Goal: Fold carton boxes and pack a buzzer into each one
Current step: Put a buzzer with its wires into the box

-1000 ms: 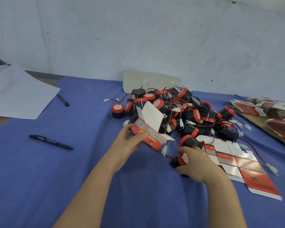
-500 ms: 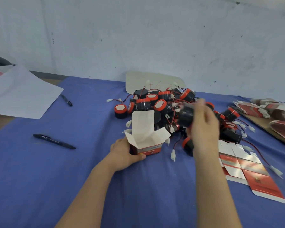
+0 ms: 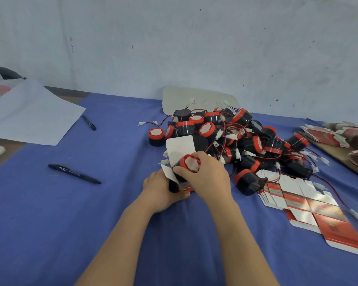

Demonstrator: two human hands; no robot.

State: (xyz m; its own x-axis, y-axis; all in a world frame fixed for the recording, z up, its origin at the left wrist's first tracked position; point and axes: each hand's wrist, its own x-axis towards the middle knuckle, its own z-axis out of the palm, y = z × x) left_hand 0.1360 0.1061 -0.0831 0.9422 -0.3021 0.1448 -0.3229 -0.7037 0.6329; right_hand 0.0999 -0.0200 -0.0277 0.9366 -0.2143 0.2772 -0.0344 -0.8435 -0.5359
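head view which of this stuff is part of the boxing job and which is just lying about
In the job: open carton held by the left hand, buzzer gripped by the right hand, buzzer pile, flat cartons.
Lying about: near pen, far pen, paper sheet.

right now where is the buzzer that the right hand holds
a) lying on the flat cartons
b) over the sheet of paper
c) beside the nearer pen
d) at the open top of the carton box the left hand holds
d: the right hand grips the buzzer at the open top of the carton box, which the left hand holds.
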